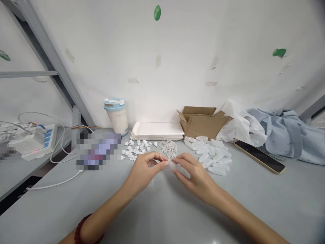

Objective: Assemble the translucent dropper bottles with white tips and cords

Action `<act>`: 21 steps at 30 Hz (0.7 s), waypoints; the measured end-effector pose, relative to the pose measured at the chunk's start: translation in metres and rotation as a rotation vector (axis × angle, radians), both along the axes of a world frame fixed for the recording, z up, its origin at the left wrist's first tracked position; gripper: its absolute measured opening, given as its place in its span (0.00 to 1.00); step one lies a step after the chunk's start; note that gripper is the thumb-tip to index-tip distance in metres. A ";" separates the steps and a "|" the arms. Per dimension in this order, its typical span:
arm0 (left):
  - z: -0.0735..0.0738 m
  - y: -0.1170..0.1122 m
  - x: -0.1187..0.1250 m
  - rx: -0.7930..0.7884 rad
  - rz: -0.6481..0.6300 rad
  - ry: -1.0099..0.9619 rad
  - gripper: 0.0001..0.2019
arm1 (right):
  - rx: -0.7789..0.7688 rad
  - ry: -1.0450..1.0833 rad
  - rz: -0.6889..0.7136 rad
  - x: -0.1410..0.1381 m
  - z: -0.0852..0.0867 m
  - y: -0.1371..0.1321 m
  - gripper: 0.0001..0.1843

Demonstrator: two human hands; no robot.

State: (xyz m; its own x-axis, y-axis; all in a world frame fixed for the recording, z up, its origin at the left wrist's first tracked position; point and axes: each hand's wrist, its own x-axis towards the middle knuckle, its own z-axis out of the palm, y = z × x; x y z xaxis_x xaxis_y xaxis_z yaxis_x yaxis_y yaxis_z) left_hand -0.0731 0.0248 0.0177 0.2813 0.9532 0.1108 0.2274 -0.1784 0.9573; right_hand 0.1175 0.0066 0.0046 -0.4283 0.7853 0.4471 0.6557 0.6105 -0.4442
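Note:
My left hand (144, 169) pinches thumb and forefinger together on a thin white cord; a loop of it rises beside the fingertips. Facing it, my right hand (199, 176) holds a translucent plastic tube (175, 166) between thumb and fingers, and the tube's near end meets the left fingertips. The fingers cover much of both pieces. Just behind the hands lies a tangle of white cord loops (169, 148). Small white plastic caps (138, 148) are scattered to the left. On the right is a pile of translucent plastic tubes (215, 157).
Along the wall stand a lidded cup (116, 117), a stack of white envelopes (158, 130), an open cardboard box (205, 125) and a white plastic bag (241, 125). A phone (259, 157) and blue cloth (291, 135) lie right. A white cable (56, 184) and power strip (48, 142) are left.

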 end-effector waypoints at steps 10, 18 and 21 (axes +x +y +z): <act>-0.001 0.001 -0.002 -0.005 -0.059 -0.052 0.07 | 0.038 0.083 0.013 -0.004 -0.007 -0.005 0.14; 0.003 0.000 0.000 -0.022 -0.151 0.033 0.06 | 0.067 0.058 0.041 -0.006 -0.012 -0.006 0.14; 0.004 0.000 0.000 0.042 -0.141 0.068 0.06 | 0.089 0.048 0.016 -0.006 -0.013 -0.005 0.14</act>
State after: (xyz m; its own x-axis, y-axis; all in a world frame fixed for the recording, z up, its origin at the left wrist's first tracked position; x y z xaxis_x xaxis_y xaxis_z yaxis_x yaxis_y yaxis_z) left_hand -0.0732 0.0243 0.0221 0.4204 0.8986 0.1259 0.2615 -0.2529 0.9315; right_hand 0.1117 0.0014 -0.0083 -0.4170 0.7347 0.5351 0.6249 0.6593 -0.4181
